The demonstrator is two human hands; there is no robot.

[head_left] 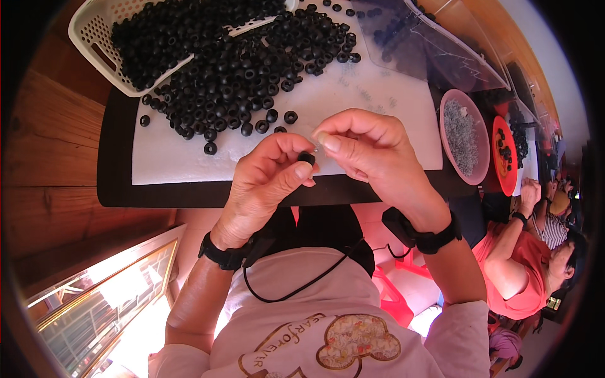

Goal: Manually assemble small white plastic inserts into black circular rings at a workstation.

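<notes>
Over the near edge of the table, my left hand (261,179) is closed, pinching a small black ring-shaped piece (307,158) between thumb and fingers. Close beside it my right hand (381,148) is also closed, thumb against forefinger, on a tiny shiny metal piece (317,148) that lies at the black piece's upper side. It looks like a small spring, but it is partly hidden by the fingertips. Beyond my hands, a heap of loose black ring-shaped pieces (246,82) spreads on a white sheet (157,167).
A white perforated basket (88,31) full of black pieces lies tipped at the far left. To the right are a pink bowl (484,148) of small grey metal pieces, a red dish (512,179) and a clear plastic sheet or box (435,53). A person in red (513,271) sits right.
</notes>
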